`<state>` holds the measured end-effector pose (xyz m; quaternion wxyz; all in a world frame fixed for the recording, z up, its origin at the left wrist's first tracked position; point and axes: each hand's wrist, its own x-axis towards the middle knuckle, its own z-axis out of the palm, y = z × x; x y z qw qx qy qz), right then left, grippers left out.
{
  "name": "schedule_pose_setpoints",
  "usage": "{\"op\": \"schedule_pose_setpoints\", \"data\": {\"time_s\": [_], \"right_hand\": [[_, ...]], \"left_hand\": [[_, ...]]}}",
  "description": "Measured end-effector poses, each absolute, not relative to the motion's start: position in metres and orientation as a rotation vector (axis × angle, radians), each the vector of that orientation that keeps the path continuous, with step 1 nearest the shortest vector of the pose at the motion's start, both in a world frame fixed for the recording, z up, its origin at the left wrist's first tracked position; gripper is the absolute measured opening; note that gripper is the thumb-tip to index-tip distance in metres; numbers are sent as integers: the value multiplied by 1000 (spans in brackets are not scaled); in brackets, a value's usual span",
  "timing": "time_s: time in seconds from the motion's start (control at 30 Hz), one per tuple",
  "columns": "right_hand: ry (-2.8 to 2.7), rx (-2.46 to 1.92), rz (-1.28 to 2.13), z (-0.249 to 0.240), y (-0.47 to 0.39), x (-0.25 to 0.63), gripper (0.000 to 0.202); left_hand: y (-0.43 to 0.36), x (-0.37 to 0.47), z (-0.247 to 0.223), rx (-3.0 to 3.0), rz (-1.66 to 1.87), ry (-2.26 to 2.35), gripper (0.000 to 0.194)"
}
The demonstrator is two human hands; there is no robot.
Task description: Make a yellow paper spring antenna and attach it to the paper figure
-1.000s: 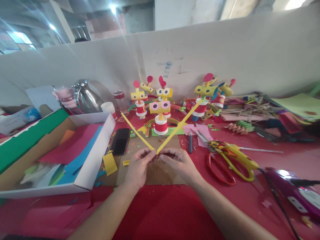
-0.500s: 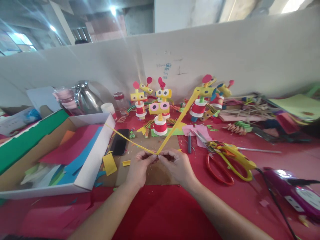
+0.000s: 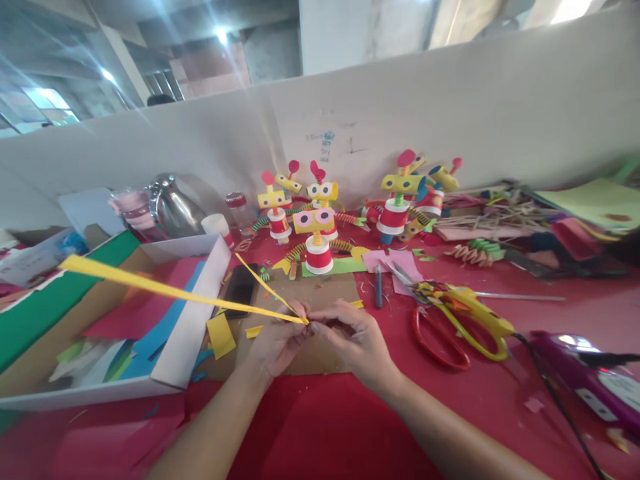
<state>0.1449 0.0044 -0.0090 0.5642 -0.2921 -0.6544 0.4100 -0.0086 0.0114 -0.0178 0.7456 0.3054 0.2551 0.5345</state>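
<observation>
Agst white wall (image 3: pixel 425 113) at back, red table (image 3: pixel 510 407). On it at far L, open box (image 3: pixel 187 347) w/ coloured paper inside. In mid, flat brown cardboard (image 3: pixel 325 287). Beyond it, group of paper figures (image 3: pixel 319 257), upright, w/ cup bodies, yellow tube heads & springy folded arms. Behind box, steel flask (image 3: pixel 175 207). At far R, purple device (image 3: pixel 585 377) w/ cord. Over near part of cardboard, L hand (image 3: pixel 275 347) & R hand (image 3: pixel 357 337), almost touching at fingertips. Fingers of both closed, pinching yellow strips (image 3: pixel 190 297) where ends meet btwn them; other ends free, longer-looking one out L across view of box, other up-L twd phone. To R of hands, red-handled scissors (image 3: pixel 417 347), blades twd pink paper (image 3: pixel 406 263). Btwn box & hands, dark phone (image 3: pixel 243 291) flat, partly on cardboard; nearer, yellow paper piece (image 3: pixel 221 335). Smallest, dark pen (image 3: pixel 379 290) just beside pink paper, plus scattered scraps.
</observation>
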Motion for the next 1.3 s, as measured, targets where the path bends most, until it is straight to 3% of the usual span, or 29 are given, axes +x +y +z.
{"op": "schedule_pose_setpoints", "data": {"time_s": [0.4,0.67,0.93,1.3], "right_hand": [[-1687,-672,720,1,-3,149,25],[-1760,-624,784,3,0,152,27],[-1851,-566,885,11,8,159,5],[-1833,-601,1008,9,10,159,8]], "left_hand": [[12,-9,-17,909,1263,527,14],[15,-17,-17,1082,1304,580,15],[12,-19,-12,1106,1194,558,12],[8,-15,-2,1159,1178,578,15]]}}
